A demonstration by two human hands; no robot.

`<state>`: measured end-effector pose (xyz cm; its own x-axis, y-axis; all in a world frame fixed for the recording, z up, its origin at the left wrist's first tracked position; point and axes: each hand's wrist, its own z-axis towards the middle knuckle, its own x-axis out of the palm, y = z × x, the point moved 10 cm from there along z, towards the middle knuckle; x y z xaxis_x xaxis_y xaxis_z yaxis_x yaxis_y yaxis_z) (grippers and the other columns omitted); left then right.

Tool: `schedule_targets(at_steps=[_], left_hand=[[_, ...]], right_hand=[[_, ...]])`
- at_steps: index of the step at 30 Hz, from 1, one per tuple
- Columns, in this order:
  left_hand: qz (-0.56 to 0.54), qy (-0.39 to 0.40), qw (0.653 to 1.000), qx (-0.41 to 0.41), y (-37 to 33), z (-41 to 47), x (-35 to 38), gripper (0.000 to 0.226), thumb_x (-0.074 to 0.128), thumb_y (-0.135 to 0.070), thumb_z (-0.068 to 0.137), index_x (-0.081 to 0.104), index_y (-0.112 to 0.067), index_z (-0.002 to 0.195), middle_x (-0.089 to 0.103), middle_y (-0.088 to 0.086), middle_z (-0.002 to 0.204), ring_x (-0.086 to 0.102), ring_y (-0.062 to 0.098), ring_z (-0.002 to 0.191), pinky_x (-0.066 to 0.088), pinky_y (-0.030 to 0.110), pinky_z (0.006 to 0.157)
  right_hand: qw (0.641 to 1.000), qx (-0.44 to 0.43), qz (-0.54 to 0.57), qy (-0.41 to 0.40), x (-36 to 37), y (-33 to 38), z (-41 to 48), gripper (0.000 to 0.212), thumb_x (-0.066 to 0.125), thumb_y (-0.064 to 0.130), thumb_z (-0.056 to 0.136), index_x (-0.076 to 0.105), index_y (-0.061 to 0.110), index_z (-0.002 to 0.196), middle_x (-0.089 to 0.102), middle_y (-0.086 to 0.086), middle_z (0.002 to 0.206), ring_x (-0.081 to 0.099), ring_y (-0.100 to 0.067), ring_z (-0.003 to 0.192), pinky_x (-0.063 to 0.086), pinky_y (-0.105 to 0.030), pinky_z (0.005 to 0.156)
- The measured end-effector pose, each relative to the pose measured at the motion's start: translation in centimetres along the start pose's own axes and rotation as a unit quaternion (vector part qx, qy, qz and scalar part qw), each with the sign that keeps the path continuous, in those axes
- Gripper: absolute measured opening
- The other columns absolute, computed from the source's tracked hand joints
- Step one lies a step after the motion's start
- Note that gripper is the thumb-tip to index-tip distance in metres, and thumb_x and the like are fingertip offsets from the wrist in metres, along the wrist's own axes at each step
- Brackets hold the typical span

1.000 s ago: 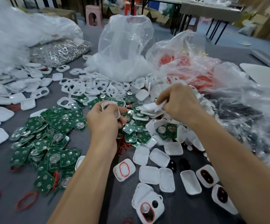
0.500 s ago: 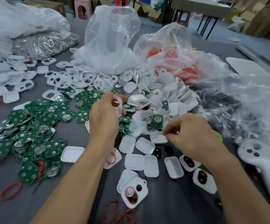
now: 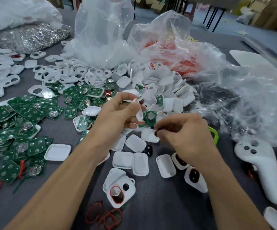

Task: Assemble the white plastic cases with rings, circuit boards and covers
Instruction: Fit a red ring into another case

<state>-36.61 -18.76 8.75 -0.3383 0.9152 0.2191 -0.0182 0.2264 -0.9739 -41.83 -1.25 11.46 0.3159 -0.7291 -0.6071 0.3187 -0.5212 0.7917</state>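
My left hand (image 3: 117, 117) holds a white plastic case (image 3: 138, 112) on edge between thumb and fingers, above the middle of the table. My right hand (image 3: 185, 135) is just to its right and lower, its fingertips pinching a small dark piece (image 3: 158, 132) over a white cover lying on the table. Green circuit boards (image 3: 24, 123) lie spread on the left. A heap of white covers (image 3: 164, 83) sits behind the hands. Red rings (image 3: 104, 216) lie near the front edge beside a case fitted with a red ring (image 3: 119, 191).
Clear plastic bags (image 3: 101, 34) stand at the back, one with red parts (image 3: 177, 52), another crumpled on the right (image 3: 250, 97). A bag of metal clips (image 3: 33, 35) lies back left. A white handheld controller (image 3: 264, 166) rests at the right, with a green loop (image 3: 215, 135) near it.
My right hand has come down from the heap of white covers toward the near table and now pinches a small dark piece. My left hand has turned the white case on edge.
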Motion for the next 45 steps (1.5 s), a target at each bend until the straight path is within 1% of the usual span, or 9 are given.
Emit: schedule_targets(at_steps=[3, 7, 14, 22, 28, 32, 37, 41, 45], left_hand=[[-0.002, 0.051, 0.999, -0.005, 0.1, 0.0, 0.9, 0.026, 0.077, -0.022, 0.087, 0.064, -0.020, 0.109, 0.078, 0.009, 0.110, 0.074, 0.019, 0.074, 0.061, 0.027, 0.066], [0.001, 0.122, 0.993, -0.003, 0.4, -0.3, 1.9, 0.031, 0.074, -0.012, 0.084, 0.071, -0.031, 0.108, 0.075, 0.002, 0.122, 0.074, 0.026, 0.105, 0.063, 0.032, 0.074], [0.004, 0.171, 0.985, 0.024, 0.3, -0.4, 2.3, 0.047, 0.074, 0.006, 0.077, 0.071, -0.025, 0.111, 0.071, 0.003, 0.131, 0.070, 0.040, 0.111, 0.062, 0.046, 0.087], [0.020, 0.172, 0.985, 0.023, 0.2, -0.4, 2.3, 0.050, 0.075, 0.007, 0.074, 0.072, -0.028, 0.109, 0.071, 0.002, 0.130, 0.069, 0.033, 0.105, 0.058, 0.053, 0.091], [0.019, 0.180, 0.983, -0.018, 1.1, -0.7, 2.7, 0.036, 0.072, -0.003, 0.091, 0.075, -0.027, 0.118, 0.075, 0.005, 0.121, 0.072, 0.026, 0.111, 0.062, 0.033, 0.078], [0.036, 0.189, 0.980, -0.049, 1.9, -1.2, 3.7, 0.031, 0.057, -0.009, 0.104, 0.074, -0.023, 0.126, 0.076, 0.010, 0.117, 0.074, 0.026, 0.107, 0.064, 0.033, 0.075], [0.056, 0.141, 0.986, -0.064, 2.5, -1.1, 3.7, 0.027, 0.054, -0.002, 0.104, 0.071, -0.012, 0.121, 0.076, 0.009, 0.092, 0.074, 0.015, 0.080, 0.064, 0.035, 0.072], [0.086, 0.085, 0.990, -0.068, 2.8, -1.0, 2.9, 0.017, 0.062, 0.005, 0.097, 0.069, -0.004, 0.109, 0.069, 0.002, 0.065, 0.069, 0.010, 0.063, 0.065, 0.037, 0.071], [0.077, 0.028, 0.995, -0.061, 2.4, -1.0, 2.0, 0.017, 0.068, 0.008, 0.090, 0.077, -0.003, 0.100, 0.076, 0.015, 0.077, 0.072, 0.017, 0.066, 0.064, 0.033, 0.063]], right_hand=[[0.954, 0.021, 0.300, 0.010, 0.5, -0.4, 0.1, 0.039, 0.068, -0.018, 0.083, 0.083, 0.017, 0.074, 0.079, -0.008, 0.076, 0.076, -0.018, 0.069, 0.059, -0.023, 0.066], [0.914, 0.010, 0.402, 0.048, 1.5, -0.1, 0.4, 0.041, 0.069, -0.022, 0.076, 0.083, 0.016, 0.071, 0.080, -0.006, 0.084, 0.076, -0.016, 0.082, 0.058, -0.021, 0.076], [0.961, -0.076, 0.261, -0.050, -0.2, 0.8, 0.1, 0.039, 0.082, -0.020, 0.066, 0.080, 0.019, 0.067, 0.080, 0.005, 0.084, 0.078, -0.011, 0.080, 0.059, -0.017, 0.074], [0.963, -0.131, 0.209, -0.107, -1.3, 1.7, -0.8, 0.027, 0.088, -0.005, 0.072, 0.080, 0.021, 0.074, 0.079, 0.009, 0.084, 0.077, -0.011, 0.080, 0.060, -0.020, 0.076], [0.967, -0.097, 0.192, -0.134, -1.9, 1.4, -0.9, 0.023, 0.084, 0.007, 0.079, 0.082, 0.029, 0.084, 0.079, 0.014, 0.079, 0.077, -0.009, 0.076, 0.058, -0.017, 0.070], [0.977, -0.073, 0.127, -0.155, -1.9, 1.2, -0.9, 0.028, 0.085, 0.010, 0.080, 0.079, 0.038, 0.078, 0.074, 0.023, 0.070, 0.072, 0.001, 0.067, 0.051, -0.009, 0.060], [0.985, -0.048, 0.061, -0.151, -1.3, 0.7, -0.6, 0.024, 0.084, 0.014, 0.082, 0.076, 0.035, 0.072, 0.070, 0.022, 0.066, 0.066, 0.001, 0.060, 0.047, -0.009, 0.056], [0.989, -0.072, 0.004, -0.126, -0.8, 1.1, -0.4, 0.015, 0.078, 0.015, 0.086, 0.078, 0.026, 0.077, 0.071, 0.013, 0.067, 0.066, -0.004, 0.064, 0.051, -0.020, 0.059], [0.983, -0.092, -0.047, -0.154, -0.9, 1.6, -0.7, 0.005, 0.080, 0.024, 0.084, 0.079, 0.026, 0.079, 0.070, 0.013, 0.065, 0.065, -0.007, 0.064, 0.052, -0.025, 0.060]])
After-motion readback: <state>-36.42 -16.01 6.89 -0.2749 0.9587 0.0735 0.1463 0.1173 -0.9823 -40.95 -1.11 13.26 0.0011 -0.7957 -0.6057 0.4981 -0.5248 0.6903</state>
